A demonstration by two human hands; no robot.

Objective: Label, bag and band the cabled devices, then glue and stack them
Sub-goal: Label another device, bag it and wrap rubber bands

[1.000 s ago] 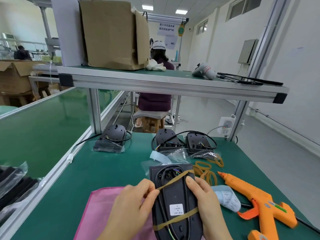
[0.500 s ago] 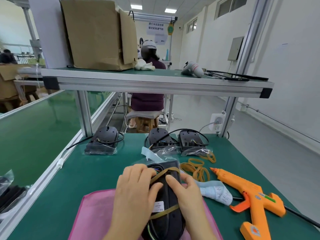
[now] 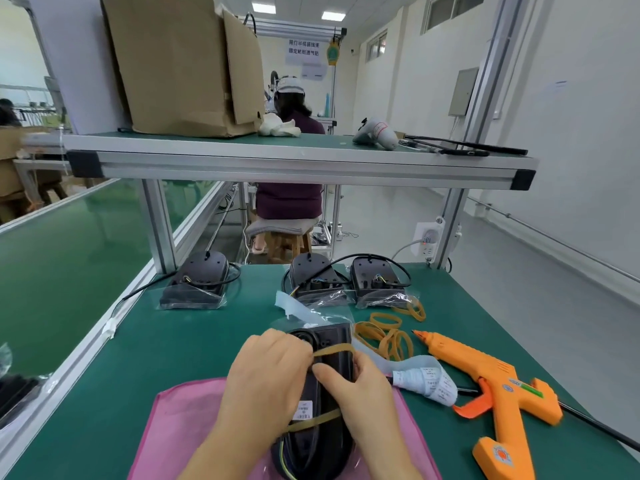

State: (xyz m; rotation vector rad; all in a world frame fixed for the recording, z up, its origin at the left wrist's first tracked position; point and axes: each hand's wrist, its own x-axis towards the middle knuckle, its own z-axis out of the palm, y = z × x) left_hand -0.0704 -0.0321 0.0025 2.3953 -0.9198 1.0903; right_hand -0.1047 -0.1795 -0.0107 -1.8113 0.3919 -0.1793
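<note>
A black bagged device (image 3: 329, 344) with a white label stands on its side over the pink cloth (image 3: 183, 424). My left hand (image 3: 266, 375) covers its left face and my right hand (image 3: 360, 393) grips its right edge. Both pinch a tan rubber band (image 3: 334, 349) stretched across its upper end. A second band (image 3: 318, 420) crosses the device lower down. Loose rubber bands (image 3: 388, 336) lie to the right, beside a strip of labels (image 3: 429, 379) and an orange glue gun (image 3: 491, 386).
Three more bagged cabled devices stand at the back of the green bench: one at the left (image 3: 199, 284) and a pair at centre (image 3: 317, 282) and right (image 3: 375, 282). An aluminium shelf (image 3: 294, 161) overhangs with a cardboard box (image 3: 183, 64). A person (image 3: 289, 161) sits beyond.
The device has been turned from lying flat with its back up to standing on edge, and my left hand has moved over its side while the band stays stretched across the top.
</note>
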